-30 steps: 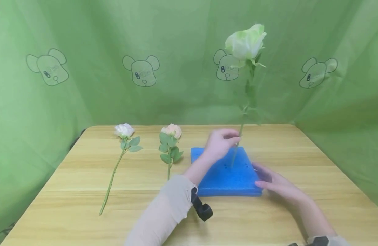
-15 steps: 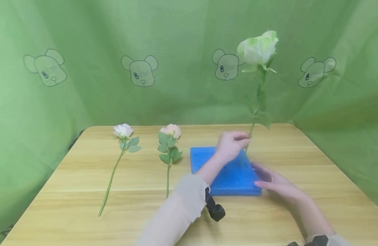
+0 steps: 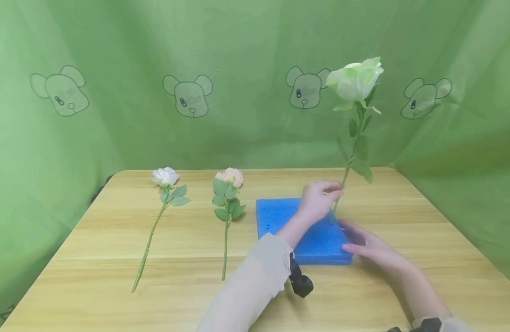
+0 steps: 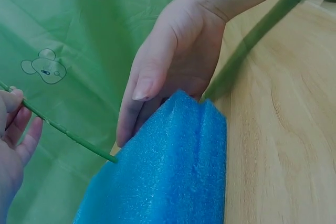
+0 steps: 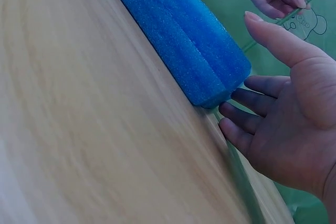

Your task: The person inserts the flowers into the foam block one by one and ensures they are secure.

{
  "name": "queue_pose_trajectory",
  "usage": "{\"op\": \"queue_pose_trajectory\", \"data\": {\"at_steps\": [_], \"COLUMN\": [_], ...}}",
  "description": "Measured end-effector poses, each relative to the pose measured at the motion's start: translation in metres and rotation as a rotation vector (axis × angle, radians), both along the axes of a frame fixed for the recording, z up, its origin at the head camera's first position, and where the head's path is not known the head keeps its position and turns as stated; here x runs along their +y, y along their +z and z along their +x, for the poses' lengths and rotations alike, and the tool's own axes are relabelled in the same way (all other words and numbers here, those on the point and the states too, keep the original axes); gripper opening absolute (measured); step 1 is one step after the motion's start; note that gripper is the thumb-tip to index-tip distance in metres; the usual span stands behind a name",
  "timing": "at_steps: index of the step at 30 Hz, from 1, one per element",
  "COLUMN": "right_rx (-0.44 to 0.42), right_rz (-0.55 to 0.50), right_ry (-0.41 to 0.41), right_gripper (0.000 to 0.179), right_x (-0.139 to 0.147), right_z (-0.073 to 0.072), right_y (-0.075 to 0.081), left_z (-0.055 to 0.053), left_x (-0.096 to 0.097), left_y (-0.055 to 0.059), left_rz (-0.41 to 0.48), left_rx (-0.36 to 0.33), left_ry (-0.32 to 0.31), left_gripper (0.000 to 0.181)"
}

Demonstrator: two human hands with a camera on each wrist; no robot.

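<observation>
My left hand pinches the green stem of a tall white-green rose between thumb and fingers. The stem stands tilted slightly right, its lower end at the top of a blue foam block, near the right edge. In the left wrist view the stem meets the foam's upper face. Against the block's right side rests my right hand, fingers extended and thumb by the near corner. Seen from the right wrist, the fingertips of the right hand are right at the foam's end.
To the left lie two more flowers on the wooden table: a white one and a pale pink one, stems toward me. Small holes dot the foam's top. A green curtain with bear-head drawings hangs behind the table.
My left hand has moved right with the rose, from over the foam's middle to near its right edge. The bloom has come lower. My right hand stays at the block's side.
</observation>
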State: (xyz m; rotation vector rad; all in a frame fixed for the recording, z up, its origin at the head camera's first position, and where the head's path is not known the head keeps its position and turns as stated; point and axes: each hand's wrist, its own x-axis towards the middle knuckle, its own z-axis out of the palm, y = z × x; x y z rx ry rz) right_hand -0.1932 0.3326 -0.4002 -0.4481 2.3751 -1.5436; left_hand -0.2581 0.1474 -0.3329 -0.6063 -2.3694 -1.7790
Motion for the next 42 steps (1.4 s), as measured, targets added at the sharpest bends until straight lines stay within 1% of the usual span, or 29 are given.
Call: {"op": "queue_pose_trajectory", "data": {"at_steps": [5, 12, 18, 22, 28, 33, 42], "right_rx": [-0.013, 0.027, 0.043, 0.045, 0.029, 0.012, 0.029], "right_rz": [-0.013, 0.03, 0.036, 0.039, 0.034, 0.026, 0.042], "right_ry": [-0.007, -0.007, -0.001, -0.003, -0.015, -0.025, -0.024], "right_gripper": [0.069, 0.068, 0.068, 0.067, 0.068, 0.069, 0.068], "right_x": [-0.001, -0.002, -0.002, -0.002, -0.002, -0.001, 0.0], "right_z": [0.001, 0.001, 0.0, 0.0, 0.0, 0.001, 0.0], "right_y": [0.0, 0.0, -0.001, -0.001, -0.002, -0.003, -0.002], "left_z": [-0.003, -0.002, -0.004, -0.006, -0.007, -0.004, -0.004], "left_x": [0.002, 0.002, -0.001, -0.003, -0.005, -0.005, -0.004], "left_y": [-0.003, -0.006, -0.014, -0.017, -0.02, -0.022, -0.02], "left_rz": [0.028, -0.007, -0.024, -0.047, -0.147, -0.193, -0.209], "left_rx": [0.001, -0.025, -0.058, -0.046, -0.006, -0.036, -0.046], "left_ry": [0.011, -0.001, -0.009, -0.02, -0.051, -0.06, -0.05], "left_gripper": [0.021, 0.021, 0.021, 0.02, 0.02, 0.021, 0.021]}}
